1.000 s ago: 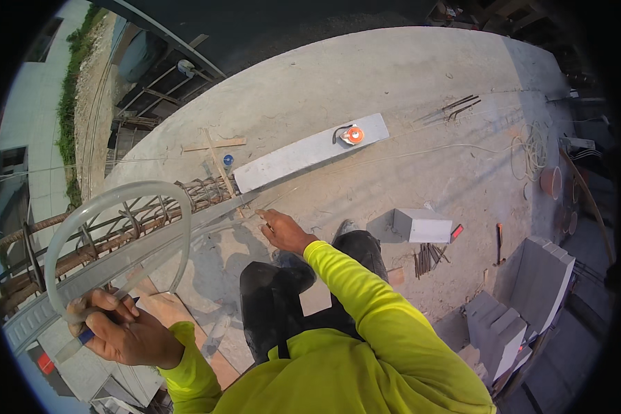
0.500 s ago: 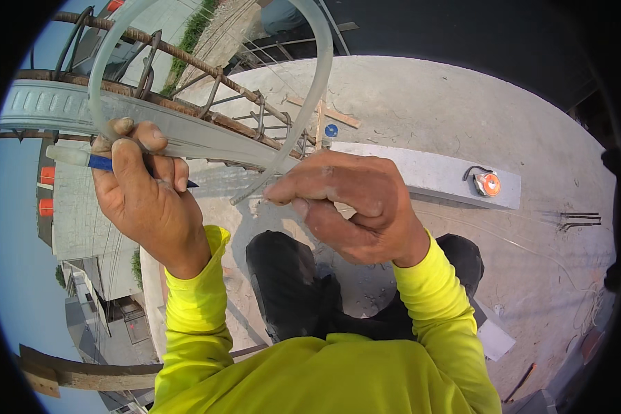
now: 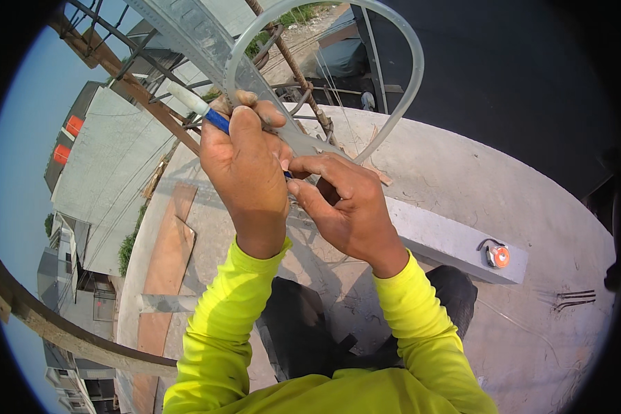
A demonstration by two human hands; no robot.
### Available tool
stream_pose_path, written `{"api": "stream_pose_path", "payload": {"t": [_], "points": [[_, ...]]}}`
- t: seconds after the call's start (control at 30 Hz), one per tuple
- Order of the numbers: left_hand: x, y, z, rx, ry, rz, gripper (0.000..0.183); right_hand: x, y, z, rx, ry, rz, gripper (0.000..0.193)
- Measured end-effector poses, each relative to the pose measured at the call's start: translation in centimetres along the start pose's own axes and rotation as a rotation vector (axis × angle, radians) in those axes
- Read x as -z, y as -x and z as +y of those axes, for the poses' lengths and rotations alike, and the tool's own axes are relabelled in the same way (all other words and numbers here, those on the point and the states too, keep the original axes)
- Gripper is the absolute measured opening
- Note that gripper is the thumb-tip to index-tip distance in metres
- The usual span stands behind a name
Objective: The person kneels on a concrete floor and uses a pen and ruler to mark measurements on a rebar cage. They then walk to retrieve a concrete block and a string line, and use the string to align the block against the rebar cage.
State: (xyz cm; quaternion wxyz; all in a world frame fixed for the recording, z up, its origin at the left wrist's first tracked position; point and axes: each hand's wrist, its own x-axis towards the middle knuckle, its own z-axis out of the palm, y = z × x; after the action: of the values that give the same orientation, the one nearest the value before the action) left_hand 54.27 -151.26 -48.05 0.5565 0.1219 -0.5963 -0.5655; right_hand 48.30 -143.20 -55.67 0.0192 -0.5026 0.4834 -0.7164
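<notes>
My left hand (image 3: 248, 162) is closed round a blue pen (image 3: 217, 120) with a whitish end, and also grips a clear flexible hose (image 3: 419, 58). The hose rises from its fingers in a wide loop and comes down behind my right hand (image 3: 348, 210); its free end is hidden. Thumb and forefinger of my right hand pinch together at the pen's dark tip, which pokes out below my left palm. Behind both hands slants a long pale grey ridged strip (image 3: 186, 31).
Rusty rebar (image 3: 293, 65) with ties stands beyond the hands. A tape measure (image 3: 497, 255) lies on a pale block (image 3: 455, 238) at right. Short dark rods (image 3: 576, 297) are on the concrete floor, wooden boards (image 3: 165, 276) at left. Past the curved slab edge, the ground drops away.
My view has turned, so the strip and rebar stand steeper. The right hand has moved from beside the hose's free end to the pen's tip, close against my left hand.
</notes>
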Motion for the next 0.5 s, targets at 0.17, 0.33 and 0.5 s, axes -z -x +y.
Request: {"api": "stream_pose_path", "payload": {"t": [0.17, 0.33, 0.5], "points": [[-0.5, 0.2, 0.1, 0.001, -0.028, 0.041, 0.011, 0.5, -1.0, -0.1, 0.052, 0.026, 0.012, 0.021], [-0.6, 0.5, -0.5, -0.061, -0.022, 0.025, 0.008, 0.3, -2.2, 0.4, 0.069, 0.066, -0.014, 0.018], [-0.9, 0.7, -0.3, -0.036, -0.068, 0.041, 0.009, -0.1, -2.3, 0.6, -0.056, -0.086, -0.025, 0.02]]}}
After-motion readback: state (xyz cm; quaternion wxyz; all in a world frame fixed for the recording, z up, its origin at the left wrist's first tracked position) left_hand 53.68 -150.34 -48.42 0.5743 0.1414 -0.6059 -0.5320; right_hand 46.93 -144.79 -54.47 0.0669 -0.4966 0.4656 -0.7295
